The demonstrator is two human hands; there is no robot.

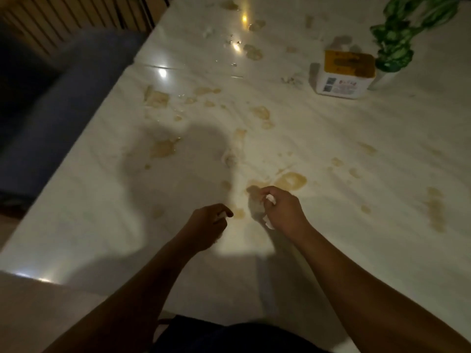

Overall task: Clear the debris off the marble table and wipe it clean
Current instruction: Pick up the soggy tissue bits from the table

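Item: pale polished marble surface (331, 138), glossy and faintly veined, catching lamp glare toward its far edge.

Item: tan blotchy stains (290, 180), flat and irregular, scattered from the near edge to the far edge. One ring-shaped patch lay just beyond my right hand (283, 210).

Item: crumpled white paper scraps (269, 199), soft and wadded. My right hand was curled round them, with bits showing at both ends of the fist.

Item: small white scrap (221, 214), pinched in the fingertips of my left hand (207, 225). Both hands hung low over the surface near the middle of its near edge, close together but apart.

Item: clear droplets (233, 43), beaded near the far edge.

Item: pale crumbs (290, 80), loose, just beside the white box with a yellow top (344, 75) toward the far right corner. A green leafy plant (397, 34) stood behind the box.

Item: blue upholstered seat (63, 118), along the left edge.

Step in hand, as I judged it: gathering loose debris, with wiping not yet begun. The next move called for reaching the far crumbs. After that the stains would want a damp cloth, since the scraps looked too small to lift them.
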